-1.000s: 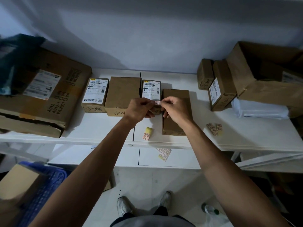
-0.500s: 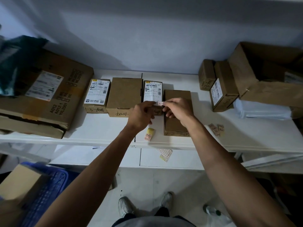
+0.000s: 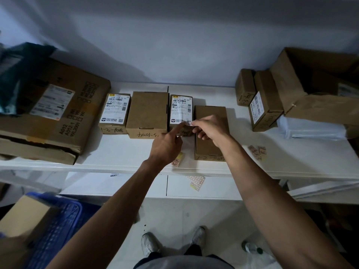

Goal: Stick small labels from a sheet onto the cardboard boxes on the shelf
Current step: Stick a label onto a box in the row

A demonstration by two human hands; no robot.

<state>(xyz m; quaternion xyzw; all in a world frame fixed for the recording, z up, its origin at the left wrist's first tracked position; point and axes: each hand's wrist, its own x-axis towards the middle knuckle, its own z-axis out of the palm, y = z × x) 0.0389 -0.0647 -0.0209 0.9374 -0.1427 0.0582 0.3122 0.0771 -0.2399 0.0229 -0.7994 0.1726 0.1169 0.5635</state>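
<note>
Small label (image 3: 189, 124) sits at the near right corner of the narrow box with a shipping label (image 3: 181, 113), mid-row on the white shelf (image 3: 120, 152). Right hand (image 3: 208, 129) pinches the label's right edge between thumb and fingertip; left hand (image 3: 168, 146) has its index finger out, tip at the label's left edge, other fingers curled, holding nothing else. Judgement: label is being pressed down, not yet smoothed flat. No small labels visible on plain box (image 3: 148, 113), left labelled box (image 3: 115, 112) or plain box under the right wrist (image 3: 210, 113), though only tops show, so most seem left. Spare label strip (image 3: 177, 161) lies near the front edge, more label scraps (image 3: 257, 152) right, label sheet (image 3: 197, 183) on the lower shelf.
</note>
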